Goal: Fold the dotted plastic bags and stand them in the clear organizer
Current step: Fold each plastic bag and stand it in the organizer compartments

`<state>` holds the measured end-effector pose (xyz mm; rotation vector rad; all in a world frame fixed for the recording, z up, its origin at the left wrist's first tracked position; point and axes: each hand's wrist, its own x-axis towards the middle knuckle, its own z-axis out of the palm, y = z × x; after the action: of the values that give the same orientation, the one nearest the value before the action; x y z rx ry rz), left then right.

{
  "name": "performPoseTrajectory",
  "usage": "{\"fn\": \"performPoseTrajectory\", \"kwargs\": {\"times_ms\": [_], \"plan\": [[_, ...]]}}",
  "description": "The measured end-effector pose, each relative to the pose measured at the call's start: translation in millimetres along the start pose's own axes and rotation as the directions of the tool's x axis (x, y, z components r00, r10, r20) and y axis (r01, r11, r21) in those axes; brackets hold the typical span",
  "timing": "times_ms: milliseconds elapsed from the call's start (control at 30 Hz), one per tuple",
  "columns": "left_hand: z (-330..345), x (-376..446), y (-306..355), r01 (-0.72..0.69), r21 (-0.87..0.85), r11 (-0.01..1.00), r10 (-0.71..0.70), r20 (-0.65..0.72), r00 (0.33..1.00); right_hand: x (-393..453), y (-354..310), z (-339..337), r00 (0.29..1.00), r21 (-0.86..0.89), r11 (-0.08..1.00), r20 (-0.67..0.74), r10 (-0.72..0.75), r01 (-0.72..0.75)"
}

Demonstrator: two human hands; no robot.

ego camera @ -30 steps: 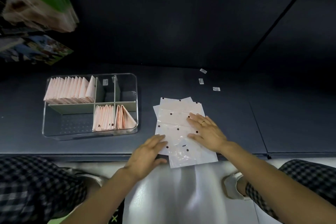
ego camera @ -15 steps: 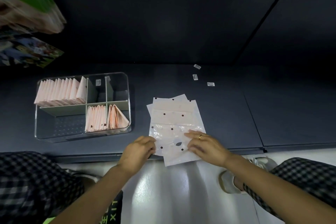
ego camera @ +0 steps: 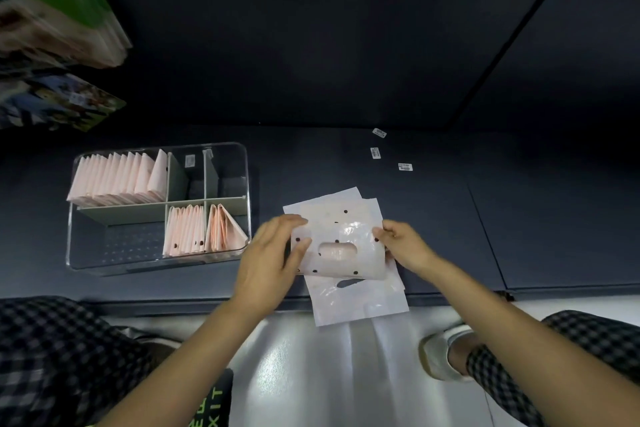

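Note:
A pale pink plastic bag with dark dots [ego camera: 341, 243] is folded over on itself, its handle cut-out facing me. My left hand [ego camera: 268, 253] pinches its left edge and my right hand [ego camera: 403, 243] pinches its right edge. Under it lies a small stack of flat dotted bags [ego camera: 360, 305] that hangs over the shelf's front edge. To the left stands the clear organizer [ego camera: 114, 260]. Its far left compartment holds a row of folded bags [ego camera: 117, 178] standing upright. Two near compartments hold more folded bags [ego camera: 204, 230].
All of this sits on a dark shelf [ego camera: 450, 236] with a dark back wall. Three small white labels [ego camera: 375, 152] lie on the shelf behind the bags. Packaged goods [ego camera: 52, 28] hang at the upper left. My checkered trouser legs and a white shoe [ego camera: 440, 354] are below.
The near end of the top bag has been lifted and folded away from me over itself. Both hands moved from lying flat on the bag to holding its side edges.

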<state>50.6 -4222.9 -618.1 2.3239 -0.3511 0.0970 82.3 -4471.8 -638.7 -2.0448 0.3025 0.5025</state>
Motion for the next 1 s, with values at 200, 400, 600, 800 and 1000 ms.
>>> {"fn": "performPoseTrajectory", "kwargs": {"times_ms": [200,400,600,800,1000], "plan": [[39,-26,-9,-0.266,0.269,0.926,0.19,0.278,0.941,24,3,15,0.979,-0.271,0.956,-0.195,0.056,-0.109],[53,-42,-27,-0.355,0.455,0.816,0.11,0.481,0.87,32,2,21,0.967,-0.373,0.91,-0.234,0.098,-0.183],[57,-43,-32,-0.365,0.484,0.796,0.041,0.557,0.829,37,3,20,0.964,-0.379,0.903,-0.238,0.118,-0.204],[61,-42,-34,-0.348,0.482,0.804,-0.026,0.613,0.79,19,0,26,0.926,-0.383,0.908,-0.378,0.014,-0.17],[62,-42,-35,-0.348,0.49,0.8,-0.025,0.606,0.795,-43,27,79,0.741,-0.81,0.35,0.146,-0.655,0.47]]}}
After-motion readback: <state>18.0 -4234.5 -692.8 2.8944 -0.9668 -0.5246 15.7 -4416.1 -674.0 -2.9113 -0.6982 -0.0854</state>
